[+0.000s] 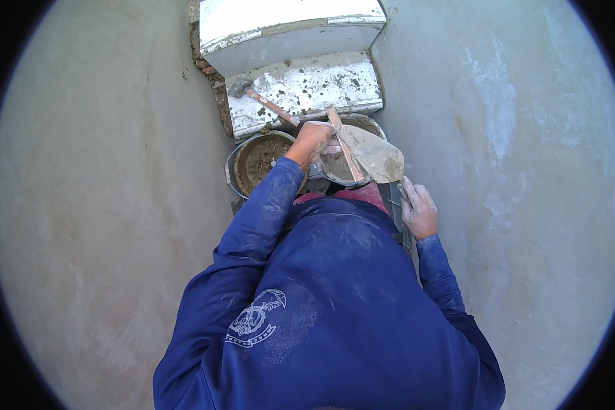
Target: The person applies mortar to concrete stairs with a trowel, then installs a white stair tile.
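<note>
My left hand [314, 141] is closed at a narrow wooden board [345, 147], which is tilted and seen nearly edge-on. Its grip on the board is partly hidden by the hand itself. My right hand [420, 208] holds a trowel [376, 156] by its handle, the broad blade coated in grey mortar. The blade lies beside the board and appears to overlap its edge, above the right bucket [339, 179]. To the left, partly behind my left forearm, stands another bucket [232, 171] with brown-grey mortar [265, 156] inside.
A mortar-spattered white step [321, 82] rises beyond the buckets, with a higher step [287, 14] behind it. On the lower step lies a wooden-handled tool [270, 106] with a mortar-caked head. Smooth grey plastered surfaces [116, 171] flank me on both sides.
</note>
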Available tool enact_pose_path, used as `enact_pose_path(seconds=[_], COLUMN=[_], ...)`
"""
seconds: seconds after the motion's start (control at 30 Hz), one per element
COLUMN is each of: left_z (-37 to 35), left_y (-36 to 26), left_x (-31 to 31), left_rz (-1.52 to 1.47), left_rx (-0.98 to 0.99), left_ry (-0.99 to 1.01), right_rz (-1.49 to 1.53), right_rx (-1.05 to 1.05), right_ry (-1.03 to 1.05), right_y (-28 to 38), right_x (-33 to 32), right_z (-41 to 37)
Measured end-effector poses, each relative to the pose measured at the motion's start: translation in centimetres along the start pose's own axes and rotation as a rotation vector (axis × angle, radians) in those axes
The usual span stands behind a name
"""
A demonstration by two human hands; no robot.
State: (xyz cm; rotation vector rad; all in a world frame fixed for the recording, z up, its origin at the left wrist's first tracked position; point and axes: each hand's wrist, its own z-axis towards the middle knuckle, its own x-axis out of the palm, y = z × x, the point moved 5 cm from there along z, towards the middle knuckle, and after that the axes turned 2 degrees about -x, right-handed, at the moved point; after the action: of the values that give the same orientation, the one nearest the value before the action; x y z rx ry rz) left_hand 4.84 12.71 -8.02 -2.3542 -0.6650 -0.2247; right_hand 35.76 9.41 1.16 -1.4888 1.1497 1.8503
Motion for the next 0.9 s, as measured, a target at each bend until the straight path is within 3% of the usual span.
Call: enact_pose_path(seconds=[0.13,0.23,0.43,0.63,0.9], left_z=[0.6,0.5,-1.0,-0.5,-0.3], left_y=[0.5,0.1,-0.8,-0.2,-0.8], left_x=[-0.6,-0.8,0.4,-0.7,-0.9], left_rz=[-0.002,0.079,0.116,0.193,0.197], left_rx=[0.046,0.066,0.113,0.083,0.159], left_ry=[-0.056,-0.056,0.111,0.064,-0.036], right_rz=[-0.104,0.174,0.320,0.294,0.223], right_rx=[0.102,0.137,0.126,0.090,0.055], right_ry=[0.008,-0.062,0.034,-0.022,0.155], right_y=[-0.2,0.3,0.8,0.4,1.4], right_x=[0.1,0.4,2.9,2.5,0.9], right_z=[1.0,1.6,3.4,5.4,6.1])
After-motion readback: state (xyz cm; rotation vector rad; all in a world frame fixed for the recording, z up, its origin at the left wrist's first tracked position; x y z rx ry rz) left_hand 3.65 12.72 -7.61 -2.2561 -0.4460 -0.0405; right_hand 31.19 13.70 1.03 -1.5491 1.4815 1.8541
